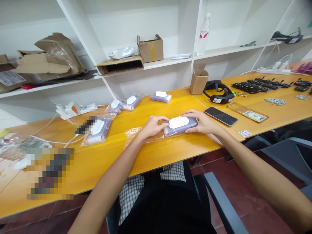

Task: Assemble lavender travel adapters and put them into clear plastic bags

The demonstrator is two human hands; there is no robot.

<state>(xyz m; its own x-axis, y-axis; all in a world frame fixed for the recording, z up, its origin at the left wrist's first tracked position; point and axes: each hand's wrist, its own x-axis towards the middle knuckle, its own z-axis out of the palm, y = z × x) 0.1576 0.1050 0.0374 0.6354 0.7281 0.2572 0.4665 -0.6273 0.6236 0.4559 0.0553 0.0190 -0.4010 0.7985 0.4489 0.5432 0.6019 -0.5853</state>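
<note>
A purple-grey box-shaped device [192,122] with a white oval piece [179,122] on top lies just above the table in front of me. My right hand [201,122] grips its right end, thumb on the near side and fingers on the far side. At the device's left end, my left hand [156,125] has its fingers closed on a clear plastic bag [148,139]. The bag covers part of the device's left end and trails off leftward across the table. How far the device sits inside the bag is hard to make out.
Similar devices in bags, one [103,128] at left and several behind, stand on the table [146,159]. An unbagged one [161,97] sits at the back. Rightward are a phone [220,116], a headset [219,94], a small carton [198,79] and black parts [258,85]. Shelves rise behind.
</note>
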